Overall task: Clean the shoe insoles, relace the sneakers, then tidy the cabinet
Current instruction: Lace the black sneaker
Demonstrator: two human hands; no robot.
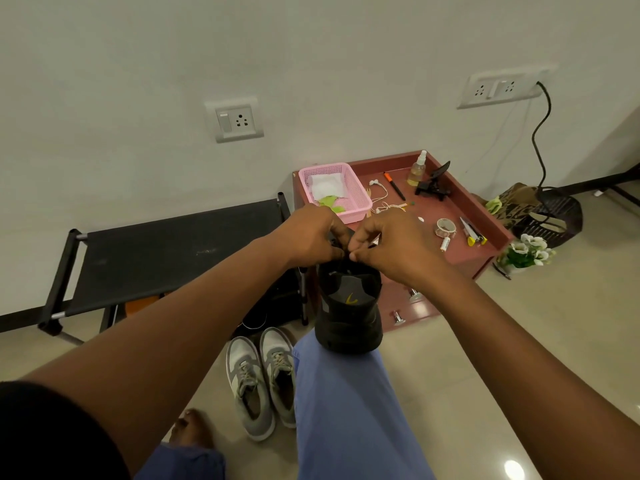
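Observation:
A black sneaker (349, 306) with a yellow mark at its heel stands on my blue-trousered knee (346, 393), heel towards me. My left hand (311, 233) and my right hand (388, 244) meet over its far top, and the fingers of both are curled and pinch the black lace there. The lace itself is mostly hidden by my fingers. A pair of grey and white laced sneakers (261, 379) lies on the floor to the left of my leg.
A red-brown cabinet (464, 202) stands behind the shoe with a pink basket (353, 199), spray bottle (417, 168), pen, tape roll and small items on top. A black shoe rack (166, 251) is at left. Flowers (526, 251) and a dark bag lie at right.

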